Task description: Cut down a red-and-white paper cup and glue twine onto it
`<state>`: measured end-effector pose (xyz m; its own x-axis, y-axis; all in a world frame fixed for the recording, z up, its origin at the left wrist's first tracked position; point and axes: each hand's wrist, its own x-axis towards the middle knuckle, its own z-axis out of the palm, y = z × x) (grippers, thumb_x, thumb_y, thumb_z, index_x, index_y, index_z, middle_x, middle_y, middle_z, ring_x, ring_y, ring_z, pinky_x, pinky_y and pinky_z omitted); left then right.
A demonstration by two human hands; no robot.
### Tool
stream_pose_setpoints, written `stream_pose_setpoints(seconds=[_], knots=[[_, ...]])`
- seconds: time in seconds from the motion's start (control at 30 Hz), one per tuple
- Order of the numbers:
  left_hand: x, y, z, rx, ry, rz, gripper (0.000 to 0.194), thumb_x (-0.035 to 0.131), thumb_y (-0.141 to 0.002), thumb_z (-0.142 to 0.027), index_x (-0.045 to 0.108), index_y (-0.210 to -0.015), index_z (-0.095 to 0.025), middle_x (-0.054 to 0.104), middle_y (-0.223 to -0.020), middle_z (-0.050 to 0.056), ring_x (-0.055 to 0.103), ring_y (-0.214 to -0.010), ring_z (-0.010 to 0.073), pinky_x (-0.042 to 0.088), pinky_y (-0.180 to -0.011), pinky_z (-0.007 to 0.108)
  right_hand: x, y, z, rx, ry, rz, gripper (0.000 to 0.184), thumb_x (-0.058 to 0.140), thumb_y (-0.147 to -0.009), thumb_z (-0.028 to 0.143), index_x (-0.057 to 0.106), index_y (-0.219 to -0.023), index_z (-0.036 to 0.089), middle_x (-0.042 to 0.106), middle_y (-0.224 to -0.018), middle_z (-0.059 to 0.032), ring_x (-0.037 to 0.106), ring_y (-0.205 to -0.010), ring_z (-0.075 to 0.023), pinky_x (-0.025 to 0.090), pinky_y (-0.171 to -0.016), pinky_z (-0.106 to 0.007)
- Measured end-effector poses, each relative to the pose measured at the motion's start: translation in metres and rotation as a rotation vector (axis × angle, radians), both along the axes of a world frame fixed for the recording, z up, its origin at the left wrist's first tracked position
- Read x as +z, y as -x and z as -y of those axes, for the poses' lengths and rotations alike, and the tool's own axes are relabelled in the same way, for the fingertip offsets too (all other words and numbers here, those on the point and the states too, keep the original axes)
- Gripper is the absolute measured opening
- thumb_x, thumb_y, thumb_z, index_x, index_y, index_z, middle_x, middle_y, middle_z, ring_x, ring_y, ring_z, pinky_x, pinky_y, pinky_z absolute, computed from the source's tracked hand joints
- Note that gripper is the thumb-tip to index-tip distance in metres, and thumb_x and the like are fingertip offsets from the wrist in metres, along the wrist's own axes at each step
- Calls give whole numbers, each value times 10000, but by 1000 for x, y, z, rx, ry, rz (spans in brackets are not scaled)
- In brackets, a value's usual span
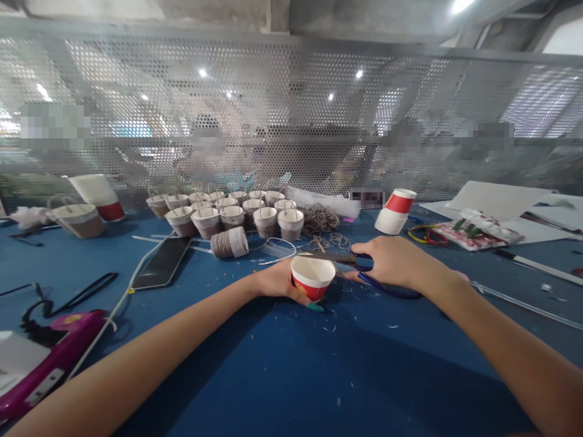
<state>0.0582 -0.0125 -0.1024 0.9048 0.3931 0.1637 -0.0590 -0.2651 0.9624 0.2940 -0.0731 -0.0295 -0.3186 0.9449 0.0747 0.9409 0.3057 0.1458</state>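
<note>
- Now, lower left of the frame, a purple power strip (pixel 75 332) sits on the blue bench (pixel 282 370), its cords nearby; it's well apart from the work, and best left so.
- Sliding right, a dark phone (pixel 163 265) lies flat at mid-left, a pale cable (pixel 143 264) beside it.
- Left of centre, rows of small handled cups (pixel 228 217) stand close together, with one cord-wrapped cup (pixel 229 243) tipped on its side in front. Elbow room on this side looks tight.
- Into the middle, and the left hand (pixel 283 280) is curled around a red-and-white paper cup (pixel 315 284), thumb low at the front. I'd call that a sound hold: firm enough to stop it turning, light enough not to buckle the wall.
- Up top, the scissors (pixel 342 258) lay their blades across the cup's far rim; whether paper sits between them, I can't tell. Small bites should give the cleanest edge, with fingers behind the cup well clear.
- Just right of centre, the right hand (pixel 392 260) is wrapped around the blue handles. Level blades and a slowly turned cup would probably serve best.
- Beyond it, right of centre, a stack of paper cups (pixel 395 212) leans slightly.
</note>
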Motion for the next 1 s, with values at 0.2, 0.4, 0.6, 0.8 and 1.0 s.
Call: stream_pose_setpoints(seconds=[0.2, 0.4, 0.6, 0.8, 1.0], knots=[[0, 0, 0, 5, 3, 5, 673, 806, -552, -231, 550, -1169, -153, 641, -1075, 106, 586, -997, 230, 445, -905, 369, -2, -3, -3, 11, -1, -20, 387, 480, -741, 605, 585, -754, 233, 620, -623, -32, 519, -525, -168, 250, -469, -258], [-1, 1, 1, 102, 40, 24, 649, 824, -498, -167, 571, -1095, -161, 657, -1025, 82, 598, -952, 209, 443, -898, 359, -14, -11, -16, -88, -87, -86, 360, 448, -777, 562, 564, -763, 221, 642, -696, -58, 558, -591, -183, 269, -492, -255], [-4, 7, -4, 261, 451, 218, 532, 805, -527, -237, 612, -1009, -118, 677, -956, 106, 632, -871, 217, 451, -869, 388, -32, -5, -23, -319, -178, -155, 416, 446, -774, 588, 559, -691, 196, 613, -624, -78, 568, -592, -205, 286, -489, -272], [-4, 8, -7, 302, 593, 305, 526, 796, -526, -220, 612, -1005, -109, 680, -958, 113, 648, -869, 232, 424, -913, 408, -36, 1, -22, -430, -127, -362, 534, 348, -835, 618, 556, -609, 181, 624, -607, -113, 590, -553, -202, 356, -504, -275], [-3, 8, -6, 331, 620, 326, 489, 785, -541, -223, 604, -984, -122, 677, -902, 80, 654, -840, 221, 442, -901, 394, -36, -1, -17, -537, -186, -220, 588, 268, -900, 521, 653, -735, 109, 651, -663, -193, 645, -638, -265, 413, -548, -318]])
